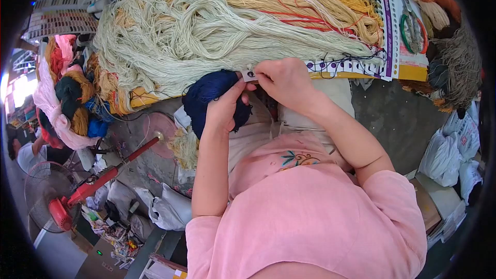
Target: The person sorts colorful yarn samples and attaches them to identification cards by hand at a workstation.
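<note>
My left hand (227, 104) is closed around a bundle of dark blue thread (199, 101) at the front edge of the table. Its thumb tip also presses on a small white card with a dark round hole (249, 75). My right hand (287, 81) pinches that card from the other side, fingers curled. Just beyond both hands lies a thick spread of pale green thread hanks (217, 31). To the right, a strip of white punched card (341, 66) with loose dark threads across it runs along the table edge.
Tan and yellow hanks (289, 0) cover the back of the table. Scissors with green and red handles (413, 33) lie at the right. A red standing fan (62, 212) is on the left, near hanging coloured hanks (67, 93) and a seated person (33, 152). White bags (444, 155) stand right.
</note>
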{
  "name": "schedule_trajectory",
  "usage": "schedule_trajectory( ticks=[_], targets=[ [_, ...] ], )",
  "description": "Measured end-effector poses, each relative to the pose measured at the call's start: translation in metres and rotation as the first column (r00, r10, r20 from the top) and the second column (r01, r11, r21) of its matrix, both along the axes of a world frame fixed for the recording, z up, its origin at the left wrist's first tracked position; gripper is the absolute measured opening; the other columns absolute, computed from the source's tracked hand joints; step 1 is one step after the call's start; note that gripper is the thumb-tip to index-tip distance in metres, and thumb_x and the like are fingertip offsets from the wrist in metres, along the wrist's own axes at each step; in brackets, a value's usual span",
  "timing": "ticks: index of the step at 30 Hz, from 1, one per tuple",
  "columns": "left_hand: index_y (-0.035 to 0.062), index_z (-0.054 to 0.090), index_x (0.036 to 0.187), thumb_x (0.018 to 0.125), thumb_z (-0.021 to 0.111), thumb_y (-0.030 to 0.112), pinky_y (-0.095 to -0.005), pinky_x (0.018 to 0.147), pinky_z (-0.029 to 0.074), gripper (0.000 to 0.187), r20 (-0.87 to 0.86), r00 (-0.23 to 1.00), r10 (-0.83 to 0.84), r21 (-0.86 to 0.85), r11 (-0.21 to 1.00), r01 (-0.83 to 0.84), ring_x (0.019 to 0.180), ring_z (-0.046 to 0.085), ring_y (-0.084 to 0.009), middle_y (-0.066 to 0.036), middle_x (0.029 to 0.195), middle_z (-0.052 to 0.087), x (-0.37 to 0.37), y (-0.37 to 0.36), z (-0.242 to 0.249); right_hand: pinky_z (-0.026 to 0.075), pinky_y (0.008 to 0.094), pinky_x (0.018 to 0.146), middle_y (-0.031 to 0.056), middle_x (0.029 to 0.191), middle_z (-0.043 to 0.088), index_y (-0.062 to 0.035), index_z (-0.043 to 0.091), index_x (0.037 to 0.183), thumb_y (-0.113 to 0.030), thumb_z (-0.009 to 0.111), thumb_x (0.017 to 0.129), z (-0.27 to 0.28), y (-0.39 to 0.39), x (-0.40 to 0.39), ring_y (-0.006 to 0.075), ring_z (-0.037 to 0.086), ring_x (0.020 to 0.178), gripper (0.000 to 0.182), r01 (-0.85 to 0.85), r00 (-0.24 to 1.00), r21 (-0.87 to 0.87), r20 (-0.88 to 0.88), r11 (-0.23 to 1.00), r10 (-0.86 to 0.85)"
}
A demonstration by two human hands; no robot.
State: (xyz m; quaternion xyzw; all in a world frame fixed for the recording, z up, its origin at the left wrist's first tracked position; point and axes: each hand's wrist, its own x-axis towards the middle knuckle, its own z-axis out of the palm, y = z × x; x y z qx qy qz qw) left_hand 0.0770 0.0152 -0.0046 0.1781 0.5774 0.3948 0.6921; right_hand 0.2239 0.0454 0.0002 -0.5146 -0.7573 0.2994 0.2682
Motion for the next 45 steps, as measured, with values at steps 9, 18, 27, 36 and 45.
schedule_trajectory(
  ticks=[9, 18, 27, 36, 45],
  targets=[
    [0.0003, 0.05, 0.091, 0.077, 0.05, 0.01, -0.0192, 0.048, 0.036, 0.017, 0.036, 0.999, 0.005, -0.048, 0.999, -0.004, 0.053, 0.045, -0.0084, -0.007, 0.07, 0.057, 0.0, 0.001, 0.005, 0.041, 0.0337, 0.046, 0.0098, 0.056, 0.053, -0.0081, 0.056, 0.069, -0.009, 0.051, 0.066, -0.004, 0.0, -0.004, 0.026, 0.053, 0.051, 0.005, -0.008, 0.999, 0.018, -0.048, 1.0, 0.009],
    [0.0015, 0.053, 0.085, 0.077, 0.05, 0.01, -0.0188, 0.049, 0.036, 0.012, -0.052, 0.999, -0.003, 0.001, 1.0, 0.003, 0.053, 0.045, -0.008, -0.005, 0.069, 0.056, 0.007, -0.001, 0.002, 0.043, 0.0339, 0.048, 0.0085, 0.058, 0.055, -0.0089, 0.057, 0.073, -0.008, 0.05, 0.067, -0.007, -0.003, -0.003, 0.0252, 0.054, 0.053, 0.01, -0.108, 0.994, 0.022, -0.034, 0.994, 0.108],
    [0.0026, 0.054, 0.081, 0.078, 0.05, 0.01, -0.019, 0.048, 0.035, 0.009, -0.126, 0.976, 0.177, 0.107, 0.981, -0.164, 0.051, 0.043, -0.0067, -0.003, 0.066, 0.055, 0.006, -0.009, -0.002, 0.043, 0.0351, 0.052, 0.012, 0.064, 0.055, -0.0057, 0.057, 0.076, -0.007, 0.051, 0.065, -0.003, -0.003, 0.007, 0.0276, 0.054, 0.06, 0.012, -0.088, 0.994, -0.037, -0.074, 0.995, 0.086],
    [0.0035, 0.049, 0.095, 0.079, 0.041, 0.004, -0.0168, 0.041, 0.026, 0.018, 0.767, 0.635, 0.089, -0.01, 0.992, -0.127, 0.04, 0.032, -0.0002, -0.002, 0.07, 0.051, -0.039, -0.012, 0.02, 0.04, 0.0355, 0.051, 0.0082, 0.06, 0.05, -0.0039, 0.054, 0.064, -0.008, 0.055, 0.062, 0.023, -0.001, 0.008, 0.0262, 0.051, 0.06, 0.004, -0.172, 0.969, -0.001, 0.177, 0.985, 0.17],
    [0.0011, 0.055, 0.076, 0.074, 0.054, 0.018, -0.017, 0.04, 0.031, 0.017, -0.091, 0.966, -0.244, -0.158, 0.961, 0.228, 0.043, 0.039, -0.005, -0.005, 0.065, 0.057, -0.044, 0.025, 0.049, 0.038, 0.0279, 0.054, 0.0074, 0.067, 0.047, -0.0001, 0.053, 0.069, -0.01, 0.056, 0.066, 0.0, 0.032, -0.002, 0.0188, 0.048, 0.061, 0.011, -0.191, 0.951, -0.177, -0.278, 0.965, 0.137]
  ],
)
